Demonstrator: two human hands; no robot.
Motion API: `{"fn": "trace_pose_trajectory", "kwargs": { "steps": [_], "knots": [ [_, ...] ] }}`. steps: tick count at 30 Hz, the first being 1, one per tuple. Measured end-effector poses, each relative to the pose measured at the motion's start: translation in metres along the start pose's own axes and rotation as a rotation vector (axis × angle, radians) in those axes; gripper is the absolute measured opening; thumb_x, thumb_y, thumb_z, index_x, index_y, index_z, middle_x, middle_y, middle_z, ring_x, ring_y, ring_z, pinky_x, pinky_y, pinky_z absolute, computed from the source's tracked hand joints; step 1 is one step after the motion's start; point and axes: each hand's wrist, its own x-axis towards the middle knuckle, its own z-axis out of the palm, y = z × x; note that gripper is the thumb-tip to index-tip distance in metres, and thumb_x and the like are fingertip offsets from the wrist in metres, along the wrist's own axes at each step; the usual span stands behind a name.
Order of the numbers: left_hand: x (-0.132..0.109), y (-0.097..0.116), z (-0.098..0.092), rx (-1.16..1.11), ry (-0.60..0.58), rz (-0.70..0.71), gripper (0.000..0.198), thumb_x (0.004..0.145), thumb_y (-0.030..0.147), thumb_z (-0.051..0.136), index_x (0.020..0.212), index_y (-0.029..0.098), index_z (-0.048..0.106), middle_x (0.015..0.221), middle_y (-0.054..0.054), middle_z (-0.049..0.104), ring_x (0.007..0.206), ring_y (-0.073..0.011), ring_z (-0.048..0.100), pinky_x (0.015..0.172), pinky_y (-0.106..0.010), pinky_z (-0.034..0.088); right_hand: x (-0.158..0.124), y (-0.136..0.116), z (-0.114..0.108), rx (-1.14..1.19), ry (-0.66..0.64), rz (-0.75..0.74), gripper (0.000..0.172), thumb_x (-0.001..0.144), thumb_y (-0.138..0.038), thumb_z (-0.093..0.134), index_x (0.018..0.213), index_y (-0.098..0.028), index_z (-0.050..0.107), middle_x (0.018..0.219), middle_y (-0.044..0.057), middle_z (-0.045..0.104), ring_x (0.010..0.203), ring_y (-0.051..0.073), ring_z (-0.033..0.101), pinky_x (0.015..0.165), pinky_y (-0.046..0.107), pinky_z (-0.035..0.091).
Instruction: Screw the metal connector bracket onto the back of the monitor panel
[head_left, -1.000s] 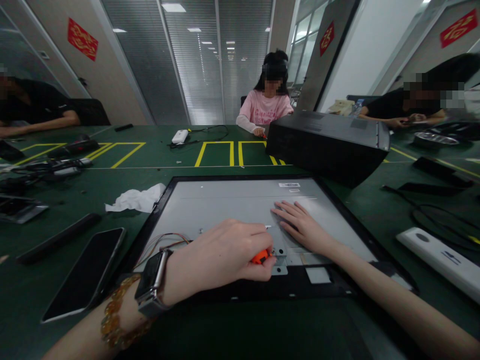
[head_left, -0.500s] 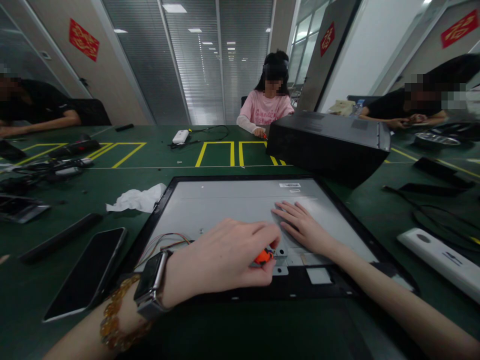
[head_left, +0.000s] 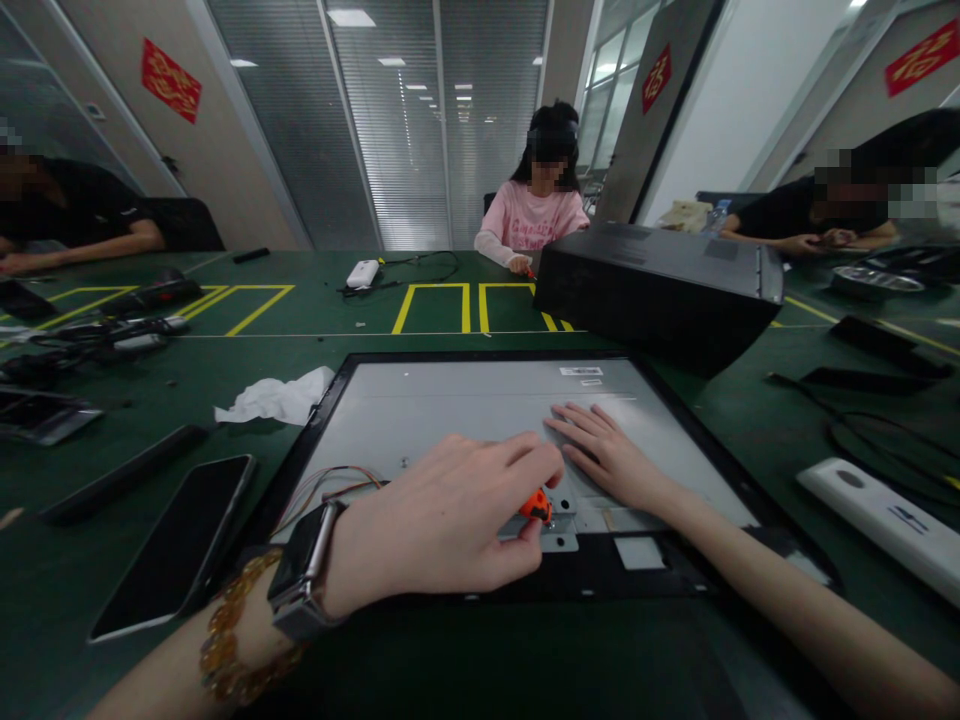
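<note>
A flat grey panel [head_left: 465, 400] with a black frame lies before me on the table. My left hand [head_left: 465, 510], with a watch and an amber bracelet at its wrist, is closed round a small orange and black tool [head_left: 537, 506]. The tool is over a metal bracket [head_left: 566, 541] near the panel's front edge; its tip is hidden. Spread flat on the grey surface, to the right of the tool, rests my right hand [head_left: 607, 455]. Thin wires [head_left: 330, 480] run along the panel at the left, partly behind my left hand.
A phone [head_left: 176, 545], a dark bar [head_left: 124, 475] and crumpled tissue [head_left: 277, 397] lie left. A large black case [head_left: 660, 290] stands behind the panel. At right are a white device [head_left: 885, 520] and cables. Across the green table [head_left: 322, 335] sits a person in pink [head_left: 532, 215].
The fingers of my left hand have shifted slightly round the orange tool, and more of the tool shows. My right hand stays flat in the same place.
</note>
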Motion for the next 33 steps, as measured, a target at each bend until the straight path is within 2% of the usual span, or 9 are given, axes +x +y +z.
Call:
{"fn": "trace_pose_trajectory", "kwargs": {
  "steps": [2,4,8,12,18,24,27,29,33],
  "knots": [
    [0.0,0.0,0.001,0.004,0.001,-0.005,0.017,0.089,0.034,0.055,0.096,0.019,0.051,0.087,0.0,0.062,0.065,-0.0141,0.057,0.056,-0.026,0.037,0.0,0.0,0.0,-0.002,0.002,-0.001,0.042,0.097,-0.033,0.038,0.137,-0.025,0.047,0.146,0.008,0.045,0.137,0.026,0.035,0.112,0.056,0.026],
    [0.001,-0.001,0.002,0.03,0.001,-0.018,0.027,0.095,0.045,0.046,0.093,0.019,0.052,0.075,0.001,0.061,0.059,-0.0141,0.056,0.053,-0.026,0.034,0.001,0.0,0.0,-0.001,0.004,-0.001,0.042,0.097,-0.033,0.038,0.138,-0.026,0.047,0.146,0.008,0.045,0.137,0.025,0.036,0.112,0.056,0.026],
    [0.003,-0.003,0.007,0.098,0.046,-0.055,0.028,0.1,0.042,0.038,0.096,0.017,0.051,0.066,0.002,0.06,0.055,-0.0161,0.056,0.051,-0.026,0.033,0.001,-0.001,-0.001,0.002,-0.006,-0.001,0.043,0.097,-0.032,0.038,0.139,-0.026,0.044,0.147,0.008,0.044,0.138,0.026,0.035,0.112,0.056,0.026],
    [0.002,-0.003,0.009,0.095,0.073,-0.048,0.019,0.098,0.033,0.043,0.103,0.016,0.049,0.078,-0.001,0.063,0.061,-0.0165,0.059,0.053,-0.027,0.036,0.0,-0.001,0.0,-0.001,-0.006,0.001,0.044,0.097,-0.033,0.038,0.139,-0.025,0.044,0.147,0.009,0.044,0.138,0.026,0.035,0.112,0.056,0.025],
    [0.001,-0.003,0.008,0.068,0.072,-0.034,0.019,0.096,0.025,0.044,0.113,0.017,0.049,0.108,-0.005,0.06,0.071,-0.0156,0.06,0.06,-0.029,0.042,0.0,-0.002,0.0,0.015,0.01,0.0,0.044,0.097,-0.033,0.038,0.139,-0.025,0.044,0.147,0.008,0.044,0.137,0.026,0.035,0.112,0.056,0.025],
    [0.0,0.0,0.003,-0.004,0.059,0.042,0.032,0.094,0.019,0.046,0.126,0.021,0.044,0.112,-0.001,0.061,0.082,-0.0153,0.062,0.066,-0.028,0.045,0.001,0.001,0.001,0.0,0.004,-0.013,0.043,0.097,-0.032,0.037,0.139,-0.025,0.044,0.147,0.008,0.043,0.138,0.025,0.034,0.112,0.056,0.025],
    [0.0,0.0,0.005,0.039,0.072,0.035,0.02,0.097,0.032,0.047,0.114,0.02,0.05,0.103,0.0,0.064,0.078,-0.0161,0.062,0.06,-0.027,0.042,0.001,0.002,0.002,-0.007,0.005,-0.015,0.043,0.097,-0.032,0.038,0.139,-0.025,0.044,0.148,0.008,0.043,0.138,0.026,0.034,0.111,0.056,0.026],
    [0.002,-0.002,0.01,0.124,0.084,0.011,0.022,0.098,0.04,0.046,0.102,0.019,0.052,0.092,0.0,0.065,0.068,-0.0163,0.061,0.052,-0.027,0.037,0.0,0.002,0.002,-0.001,0.008,-0.011,0.043,0.097,-0.031,0.038,0.139,-0.026,0.045,0.147,0.008,0.044,0.138,0.026,0.035,0.111,0.056,0.026],
    [0.004,-0.008,0.018,0.229,0.142,-0.005,0.021,0.099,0.038,0.042,0.098,0.018,0.05,0.08,0.0,0.064,0.059,-0.0148,0.058,0.048,-0.025,0.03,0.0,0.001,0.001,0.009,0.015,-0.006,0.043,0.097,-0.031,0.039,0.139,-0.027,0.045,0.146,0.007,0.045,0.137,0.025,0.036,0.111,0.056,0.027]
  ]
}}
